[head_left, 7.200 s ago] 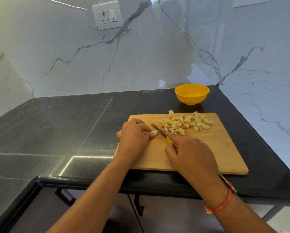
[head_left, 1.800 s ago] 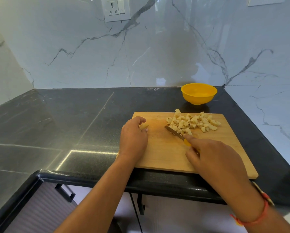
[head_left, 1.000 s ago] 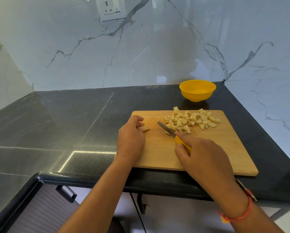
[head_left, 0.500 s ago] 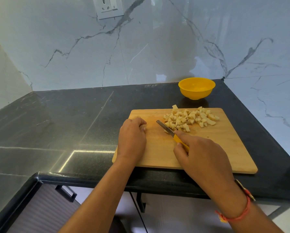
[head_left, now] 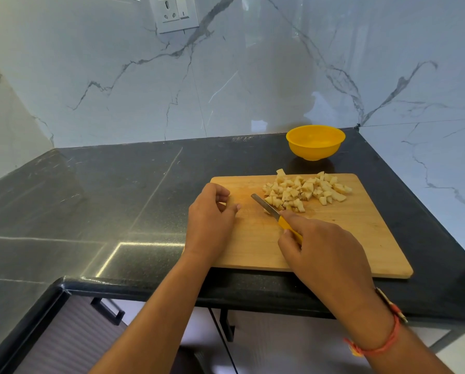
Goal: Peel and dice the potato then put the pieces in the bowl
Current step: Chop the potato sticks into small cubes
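Observation:
A wooden cutting board (head_left: 339,238) lies on the black counter. A pile of diced potato (head_left: 304,190) covers the board's far right part. My right hand (head_left: 325,255) grips a knife (head_left: 266,205) by its yellow handle; the blade points up-left and touches the pile's near-left edge, with a small pale piece under it. My left hand (head_left: 209,220) rests on the board's left end with fingers loosely curled, and no potato shows in it. The yellow bowl (head_left: 315,153) stands behind the board and looks empty.
The black counter (head_left: 104,201) stretches out to the left of the board. Marble walls close the back and right sides, with a socket plate (head_left: 173,13) high up. The counter's front edge runs just below the board, with a cabinet handle (head_left: 107,310) beneath it.
The small potato piece seen at my left fingertips a second ago no longer shows there. The knife has shifted slightly right, up against the pile. The view has moved a little.

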Available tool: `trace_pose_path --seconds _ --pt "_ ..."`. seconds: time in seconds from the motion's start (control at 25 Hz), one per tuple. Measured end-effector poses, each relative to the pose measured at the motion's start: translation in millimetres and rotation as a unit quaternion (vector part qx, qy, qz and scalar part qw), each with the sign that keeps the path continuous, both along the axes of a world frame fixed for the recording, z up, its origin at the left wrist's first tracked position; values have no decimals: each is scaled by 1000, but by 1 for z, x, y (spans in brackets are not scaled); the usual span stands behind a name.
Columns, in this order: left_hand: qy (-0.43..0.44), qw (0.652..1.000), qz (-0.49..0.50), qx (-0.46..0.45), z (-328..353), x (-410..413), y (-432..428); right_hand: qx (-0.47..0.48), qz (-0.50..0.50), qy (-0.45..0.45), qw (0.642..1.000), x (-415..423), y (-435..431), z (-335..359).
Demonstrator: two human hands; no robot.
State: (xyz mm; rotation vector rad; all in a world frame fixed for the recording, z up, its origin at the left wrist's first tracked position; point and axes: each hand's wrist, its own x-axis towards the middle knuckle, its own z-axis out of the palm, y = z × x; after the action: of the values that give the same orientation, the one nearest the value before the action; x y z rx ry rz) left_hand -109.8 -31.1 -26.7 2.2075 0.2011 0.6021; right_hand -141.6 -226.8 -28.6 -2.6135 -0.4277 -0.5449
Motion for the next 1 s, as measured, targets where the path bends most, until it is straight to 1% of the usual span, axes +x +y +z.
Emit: trace_pose_path --seconds 0.12,0.4,0.52,0.68,0.84,1.0 --pt "17 1000 -24 4 3 -2 -2 0 -1 2 1000 -1 0 1" --pt "31 996 -42 77 2 0 -5 12 -1 1 1000 -2 0 2" --pt "32 995 -52 74 1 0 -2 8 0 1 1000 -2 0 2" --pt "26 998 -44 45 2 -1 -2 5 -1 2 1000 -3 0 2" --pt "42 996 -44 72 3 -1 -5 3 -6 2 1000 -2 1 2" --pt "42 995 -57 73 5 -2 -4 -5 -5 2 1000 -1 3 2"
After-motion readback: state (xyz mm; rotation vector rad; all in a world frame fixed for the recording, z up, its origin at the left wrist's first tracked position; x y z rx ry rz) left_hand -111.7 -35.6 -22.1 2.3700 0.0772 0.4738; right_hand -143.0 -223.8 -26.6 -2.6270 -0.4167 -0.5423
